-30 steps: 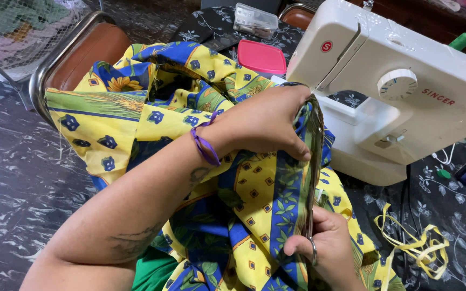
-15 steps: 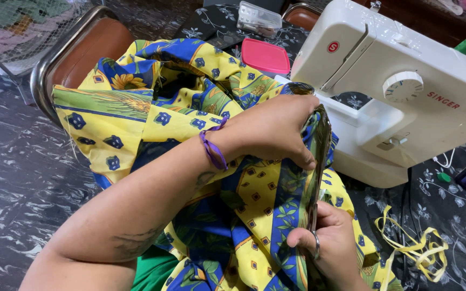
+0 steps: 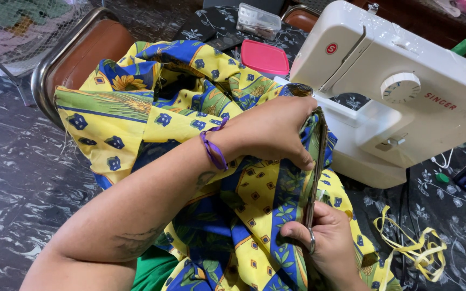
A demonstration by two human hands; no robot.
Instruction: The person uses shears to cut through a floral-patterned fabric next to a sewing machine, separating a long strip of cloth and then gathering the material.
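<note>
We hold the cloth (image 3: 254,194) edge taut, left hand (image 3: 276,132) and right hand (image 3: 327,237) both clamped on it; next it needs feeding to the far-right machine (image 3: 405,91)

Soft, even light fills the scene, seemingly from above and slightly right, though its source stays out of view. The white sewing machine (image 3: 405,91) is the brightest surface, near overexposed along its top edge, with a mild sheen. The yellow and blue fabric (image 3: 152,113) shows vivid colour and crisp print. Soft shadows gather in the folds under the left hand (image 3: 276,129) and beneath the forearm. The dark floor (image 3: 12,183) gives dull reflections. Focus holds in the centre; the top corners look softer and slightly stretched by the wide lens.
</note>
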